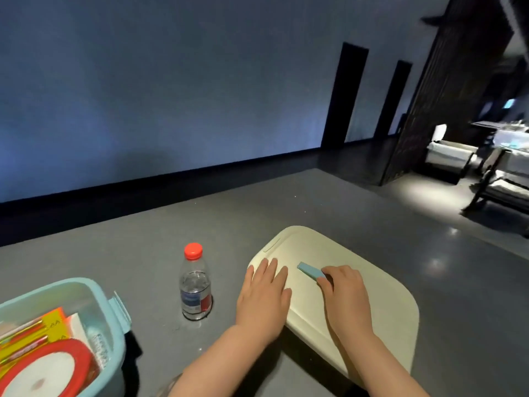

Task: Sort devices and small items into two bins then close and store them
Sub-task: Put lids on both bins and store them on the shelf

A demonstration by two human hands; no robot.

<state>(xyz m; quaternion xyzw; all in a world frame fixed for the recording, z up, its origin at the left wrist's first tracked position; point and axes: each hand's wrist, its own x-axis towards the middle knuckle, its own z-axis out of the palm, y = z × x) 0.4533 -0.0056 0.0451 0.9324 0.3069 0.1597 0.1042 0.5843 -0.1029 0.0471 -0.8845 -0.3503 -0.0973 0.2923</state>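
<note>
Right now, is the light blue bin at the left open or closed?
Open. The light blue bin has no lid on it; its contents, orange packets and a red-rimmed round item, show from above.

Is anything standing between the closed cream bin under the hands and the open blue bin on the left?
Yes: the clear water bottle with a red cap stands upright on the grey table, between the cream lidded bin and the light blue open bin. Nothing else visible lies in that gap.

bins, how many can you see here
2: an open blue bin with items inside at lower left, and a closed cream-lidded bin under both hands at right. Others may sit out of frame.
</note>
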